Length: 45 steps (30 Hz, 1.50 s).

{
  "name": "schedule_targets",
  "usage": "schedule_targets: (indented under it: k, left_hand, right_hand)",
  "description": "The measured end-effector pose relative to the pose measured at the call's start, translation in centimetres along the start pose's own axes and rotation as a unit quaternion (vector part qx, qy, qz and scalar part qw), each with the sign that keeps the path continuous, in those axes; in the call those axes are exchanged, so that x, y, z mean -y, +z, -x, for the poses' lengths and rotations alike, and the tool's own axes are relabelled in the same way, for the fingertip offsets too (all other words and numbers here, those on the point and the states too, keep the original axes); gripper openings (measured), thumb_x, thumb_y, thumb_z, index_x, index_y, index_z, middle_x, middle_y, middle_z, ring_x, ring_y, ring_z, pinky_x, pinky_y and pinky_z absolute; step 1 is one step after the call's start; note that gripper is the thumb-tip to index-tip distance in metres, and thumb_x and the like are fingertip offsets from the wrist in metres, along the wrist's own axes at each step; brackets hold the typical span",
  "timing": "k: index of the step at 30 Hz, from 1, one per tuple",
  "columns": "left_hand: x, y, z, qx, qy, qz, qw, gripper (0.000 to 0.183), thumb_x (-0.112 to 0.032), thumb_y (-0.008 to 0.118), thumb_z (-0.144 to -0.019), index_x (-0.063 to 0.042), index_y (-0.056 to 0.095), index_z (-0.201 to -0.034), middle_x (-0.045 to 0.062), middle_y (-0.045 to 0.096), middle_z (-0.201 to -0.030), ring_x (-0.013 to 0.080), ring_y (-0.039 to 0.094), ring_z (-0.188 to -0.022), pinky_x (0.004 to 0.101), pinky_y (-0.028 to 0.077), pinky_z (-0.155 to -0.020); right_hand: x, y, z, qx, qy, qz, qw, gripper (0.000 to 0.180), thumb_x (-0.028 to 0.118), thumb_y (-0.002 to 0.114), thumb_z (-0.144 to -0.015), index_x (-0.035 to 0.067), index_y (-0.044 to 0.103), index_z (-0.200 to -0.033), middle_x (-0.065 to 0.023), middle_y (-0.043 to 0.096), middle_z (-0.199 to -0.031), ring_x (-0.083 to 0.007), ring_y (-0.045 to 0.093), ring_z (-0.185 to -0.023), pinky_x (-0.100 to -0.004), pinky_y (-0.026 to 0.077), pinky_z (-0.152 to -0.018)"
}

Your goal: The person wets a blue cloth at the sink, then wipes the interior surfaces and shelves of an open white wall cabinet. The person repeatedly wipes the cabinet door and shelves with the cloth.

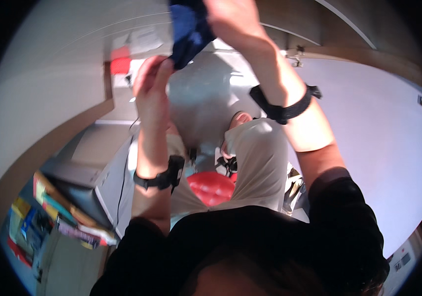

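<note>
A dark blue cloth (190,35) is raised in front of me and runs past the top edge of the view. Its lower corner lies between the thumb and fingers of my left hand (154,79). My right hand (229,16) is beside the cloth's upper right part, blurred and bright in the light. The top edge cuts off its fingers, so its hold on the cloth is hidden. Black bands circle both forearms, one on the left (159,179) and one on the right (288,109).
A red tufted seat (212,187) shows between my legs. Left are a grey box-shaped unit (113,174) with a black cable and several books (74,214). A large white panel (362,148) with metal hinges (298,61) stands right. Ahead lies a shiny grey floor (203,100).
</note>
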State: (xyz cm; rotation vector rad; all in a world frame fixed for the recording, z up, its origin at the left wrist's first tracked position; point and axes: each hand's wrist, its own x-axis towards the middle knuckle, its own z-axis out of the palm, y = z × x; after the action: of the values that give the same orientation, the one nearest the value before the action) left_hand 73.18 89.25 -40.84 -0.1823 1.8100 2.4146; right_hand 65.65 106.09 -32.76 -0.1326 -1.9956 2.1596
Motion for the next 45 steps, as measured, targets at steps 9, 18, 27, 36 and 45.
schedule_targets:
  k: [9, 18, 27, 36, 45]
  left_hand:
    - [2.7, -1.0, 0.7, 0.001, 0.143, -0.037, 0.989, 0.022, -0.009, 0.064, -0.095, 0.0, 0.06, -0.114, 0.008, 0.064, -0.111, 0.0135, 0.06, -0.093, 0.0286, 0.049, -0.087]
    - [-3.7, -2.9, 7.5, -0.059, 0.295, -0.081, 0.95, 0.038, -0.019, 0.058, -0.1, -0.003, 0.048, -0.133, 0.009, 0.055, -0.129, 0.0148, 0.057, -0.102, 0.0276, 0.046, -0.09]
    - [-7.2, -4.6, 14.0, -0.12, 0.458, -0.251, 0.845, 0.073, -0.038, 0.069, -0.091, 0.003, 0.038, -0.142, 0.025, 0.042, -0.141, 0.0384, 0.045, -0.13, 0.0446, 0.035, -0.109]
    - [-12.1, -6.8, 16.5, -0.295, 0.514, -0.372, 0.714, 0.105, -0.036, 0.084, -0.074, -0.001, 0.022, -0.151, 0.027, 0.039, -0.143, 0.0438, 0.041, -0.13, 0.0504, 0.033, -0.108]
    - [-14.0, -9.9, 15.6, -0.358, 0.494, -0.492, 0.621, 0.052, -0.014, 0.072, -0.075, -0.001, 0.051, -0.12, 0.019, 0.048, -0.131, 0.0355, 0.048, -0.123, 0.0524, 0.033, -0.109]
  right_hand:
    - [-1.9, 2.7, 2.2, -0.072, -0.301, 0.047, 0.95, 0.02, 0.01, 0.056, -0.087, 0.002, 0.055, -0.105, -0.0232, 0.062, -0.105, -0.0438, 0.058, -0.102, -0.0434, 0.048, -0.087]
    - [-1.6, 5.9, 10.2, -0.105, -0.302, 0.101, 0.942, 0.023, 0.006, 0.058, -0.091, 0.0, 0.054, -0.113, -0.0219, 0.064, -0.102, -0.0372, 0.064, -0.096, -0.0385, 0.05, -0.083]
    - [0.6, 9.6, 19.9, 0.063, -0.341, 0.182, 0.92, 0.04, 0.006, 0.062, -0.08, 0.001, 0.056, -0.119, -0.0209, 0.065, -0.105, -0.0359, 0.065, -0.098, -0.0397, 0.051, -0.085]
    - [2.5, 8.7, 21.1, 0.287, -0.016, 0.109, 0.951, 0.025, 0.012, 0.047, -0.101, 0.002, 0.062, -0.119, -0.0044, 0.067, -0.102, -0.0126, 0.062, -0.091, -0.0318, 0.053, -0.081]
    - [2.6, 10.9, 21.9, 0.451, -0.222, 0.161, 0.85, 0.044, 0.0, 0.047, -0.085, 0.004, 0.06, -0.127, -0.0155, 0.07, -0.103, -0.0208, 0.065, -0.098, -0.0319, 0.049, -0.091]
